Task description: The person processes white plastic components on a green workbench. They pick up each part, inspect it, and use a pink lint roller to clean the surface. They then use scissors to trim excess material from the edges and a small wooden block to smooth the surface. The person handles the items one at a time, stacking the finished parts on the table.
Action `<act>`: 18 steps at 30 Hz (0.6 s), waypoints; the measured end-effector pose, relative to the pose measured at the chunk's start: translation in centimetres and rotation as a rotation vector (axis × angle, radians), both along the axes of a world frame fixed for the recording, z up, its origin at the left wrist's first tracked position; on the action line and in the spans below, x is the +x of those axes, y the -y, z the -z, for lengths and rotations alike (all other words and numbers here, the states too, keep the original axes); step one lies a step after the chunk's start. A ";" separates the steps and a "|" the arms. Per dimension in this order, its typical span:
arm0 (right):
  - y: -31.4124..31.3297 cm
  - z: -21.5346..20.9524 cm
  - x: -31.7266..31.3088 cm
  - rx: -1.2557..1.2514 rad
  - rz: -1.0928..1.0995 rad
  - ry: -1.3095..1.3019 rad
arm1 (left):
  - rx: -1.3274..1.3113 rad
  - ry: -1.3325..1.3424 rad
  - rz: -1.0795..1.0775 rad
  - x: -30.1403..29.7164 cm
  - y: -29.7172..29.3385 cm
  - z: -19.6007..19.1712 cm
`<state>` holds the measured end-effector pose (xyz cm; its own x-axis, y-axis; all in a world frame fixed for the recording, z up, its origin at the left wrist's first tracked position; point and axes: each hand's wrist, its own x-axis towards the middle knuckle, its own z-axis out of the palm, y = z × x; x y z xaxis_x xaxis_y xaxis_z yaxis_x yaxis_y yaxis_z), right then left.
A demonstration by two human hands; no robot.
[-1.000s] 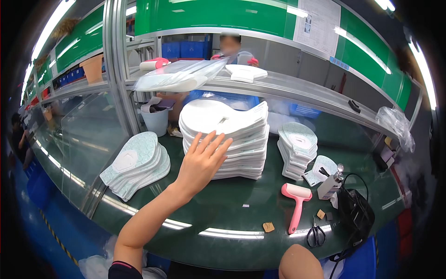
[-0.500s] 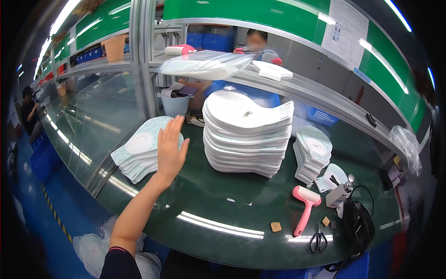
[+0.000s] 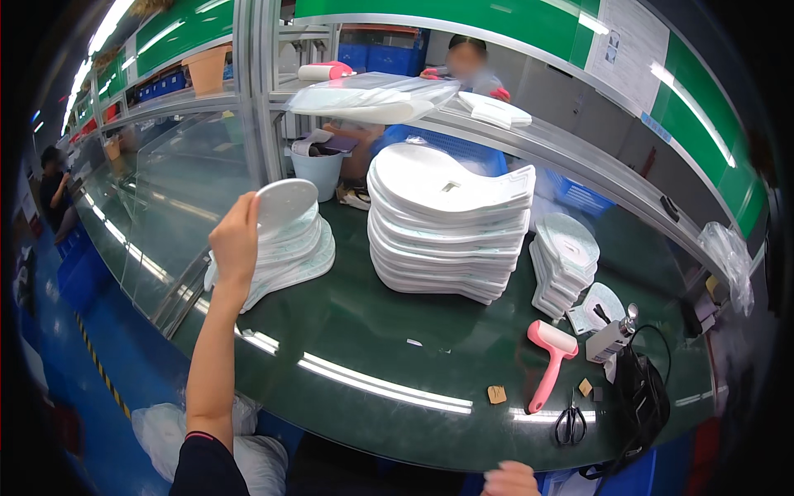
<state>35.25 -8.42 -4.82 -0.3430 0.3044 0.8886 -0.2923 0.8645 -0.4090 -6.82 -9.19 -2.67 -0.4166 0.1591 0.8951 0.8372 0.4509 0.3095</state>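
My left hand [image 3: 235, 246] is the nearer hand to the white panel [image 3: 287, 203]; the panel lies to the right of its fingers, tilted, with its rounded end to the far right. The long axis is foreshortened and appears to run from near left to far right. Below the panel is the left stack [image 3: 304, 263] of similar panels; I cannot tell whether the lower edge touches it. The tall stack [image 3: 447, 248] stands well apart to the right, with bare green table [image 3: 347, 331] between.

Left fingers: closed together on the panel's left edge; the thumb's placement is hidden. Right hand [image 3: 509, 481]: at the near edge of the view, blurred and partly cut off; I cannot tell its finger opening or any hold.
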 end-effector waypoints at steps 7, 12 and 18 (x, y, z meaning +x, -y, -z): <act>-1.7 2.5 -6.1 -0.716 -0.426 0.434 | -0.005 0.316 0.477 11.9 3.4 -3.0; -0.6 2.8 -8.0 -1.198 -0.751 0.054 | -0.292 0.142 0.940 18.3 5.2 -1.9; -0.7 3.6 -5.7 -1.289 -0.352 -0.080 | -0.362 0.206 1.257 19.3 3.9 -1.2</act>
<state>29.59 -7.76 -8.41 -0.5363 0.8421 0.0572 -0.4797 -0.2484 -0.8415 12.43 -13.08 -1.50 0.0666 0.7490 0.6592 0.6951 -0.5088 0.5079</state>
